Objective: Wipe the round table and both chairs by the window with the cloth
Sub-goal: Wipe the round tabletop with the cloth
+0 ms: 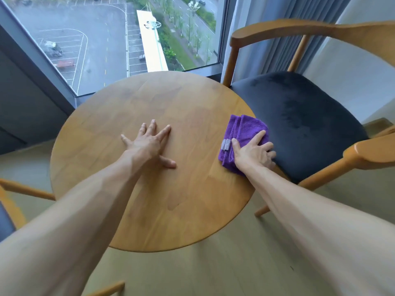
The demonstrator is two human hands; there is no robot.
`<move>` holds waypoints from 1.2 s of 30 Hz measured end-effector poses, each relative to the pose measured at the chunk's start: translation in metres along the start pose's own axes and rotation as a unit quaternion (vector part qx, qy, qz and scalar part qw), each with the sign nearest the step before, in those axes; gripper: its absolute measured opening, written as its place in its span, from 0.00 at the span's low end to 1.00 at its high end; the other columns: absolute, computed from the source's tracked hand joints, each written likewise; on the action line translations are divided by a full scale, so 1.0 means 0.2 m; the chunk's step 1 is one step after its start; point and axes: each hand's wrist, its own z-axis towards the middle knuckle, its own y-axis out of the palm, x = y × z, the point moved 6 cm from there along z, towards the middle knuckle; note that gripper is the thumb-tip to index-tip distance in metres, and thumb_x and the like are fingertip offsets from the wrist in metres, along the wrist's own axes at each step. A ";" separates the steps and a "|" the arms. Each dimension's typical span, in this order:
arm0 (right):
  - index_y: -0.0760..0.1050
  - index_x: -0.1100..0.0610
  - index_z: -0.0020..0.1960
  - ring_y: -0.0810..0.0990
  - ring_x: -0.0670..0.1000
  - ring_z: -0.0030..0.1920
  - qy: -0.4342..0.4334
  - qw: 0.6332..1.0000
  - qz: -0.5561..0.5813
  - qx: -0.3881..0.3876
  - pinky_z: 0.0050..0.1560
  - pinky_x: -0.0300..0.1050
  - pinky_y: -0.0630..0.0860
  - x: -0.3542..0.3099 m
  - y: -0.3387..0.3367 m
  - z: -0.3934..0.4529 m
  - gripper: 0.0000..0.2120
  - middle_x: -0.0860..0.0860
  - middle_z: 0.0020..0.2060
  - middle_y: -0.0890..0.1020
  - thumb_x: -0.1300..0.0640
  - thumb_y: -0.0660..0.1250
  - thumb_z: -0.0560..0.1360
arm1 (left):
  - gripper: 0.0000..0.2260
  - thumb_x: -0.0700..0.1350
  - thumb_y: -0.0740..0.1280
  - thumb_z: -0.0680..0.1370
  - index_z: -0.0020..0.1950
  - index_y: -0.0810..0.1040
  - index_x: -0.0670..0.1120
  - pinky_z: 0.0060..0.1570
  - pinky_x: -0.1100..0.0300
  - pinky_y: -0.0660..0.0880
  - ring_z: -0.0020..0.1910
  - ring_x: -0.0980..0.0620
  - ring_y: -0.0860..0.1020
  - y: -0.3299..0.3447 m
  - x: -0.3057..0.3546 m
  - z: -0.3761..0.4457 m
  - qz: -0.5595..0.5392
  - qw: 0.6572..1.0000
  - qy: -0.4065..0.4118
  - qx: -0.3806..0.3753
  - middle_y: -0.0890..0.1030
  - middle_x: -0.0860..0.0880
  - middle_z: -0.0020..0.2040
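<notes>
A person leans over the round wooden worktop (181, 107) by the window, wiping under way. The right hand (252, 153) presses a folded purple cloth (243, 133) flat against the worktop's right edge, fingers spread over it rather than curled around it, the outer fingers reaching the rim. The left hand (147, 144) rests open, palm down, near the middle of the worktop, well apart from the cloth. How much of the surface is already wiped cannot be told from its look. The right chair (299, 116), with its dark seat, stands just beside the cloth and appears untouched; the left chair (12, 201) shows only at the frame's lower left. Both chairs seem to remain.
</notes>
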 end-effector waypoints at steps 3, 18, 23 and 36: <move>0.39 0.55 0.80 0.64 0.66 0.66 0.018 1.000 0.007 0.004 0.62 0.62 0.67 -0.03 0.03 -0.10 0.45 0.65 0.72 0.57 0.29 0.52 0.76 | 0.55 0.73 0.74 0.59 0.77 0.46 0.70 0.63 0.20 0.58 0.81 0.46 0.43 -0.01 -0.04 -0.06 -0.002 0.999 -0.031 0.017 0.41 0.52 0.82; 0.36 0.56 0.79 0.62 0.66 0.66 0.092 0.989 0.111 -0.022 0.63 0.61 0.65 -0.04 0.18 -0.83 0.46 0.68 0.75 0.47 0.35 0.58 0.77 | 0.25 0.56 0.57 0.84 0.79 0.54 0.63 0.71 0.30 0.55 0.81 0.48 0.48 0.17 -0.17 -0.45 -0.085 0.993 -0.052 0.067 0.49 0.48 0.82; 0.33 0.58 0.79 0.64 0.66 0.65 0.082 0.983 0.148 -0.067 0.64 0.58 0.69 -0.03 0.23 -1.11 0.48 0.69 0.74 0.45 0.40 0.63 0.78 | 0.24 0.49 0.57 0.84 0.80 0.56 0.59 0.74 0.32 0.51 0.81 0.50 0.48 0.22 -0.16 -0.55 -0.114 0.992 -0.005 0.061 0.50 0.50 0.82; 0.34 0.63 0.78 0.73 0.62 0.63 0.036 0.959 0.122 -0.254 0.56 0.50 0.71 -0.10 0.21 -1.56 0.40 0.65 0.69 0.62 0.61 0.58 0.78 | 0.08 0.42 0.64 0.78 0.56 0.79 0.47 0.59 0.48 0.66 0.56 0.44 0.75 0.26 -0.24 -1.11 -0.262 0.919 -0.067 0.288 0.77 0.47 0.56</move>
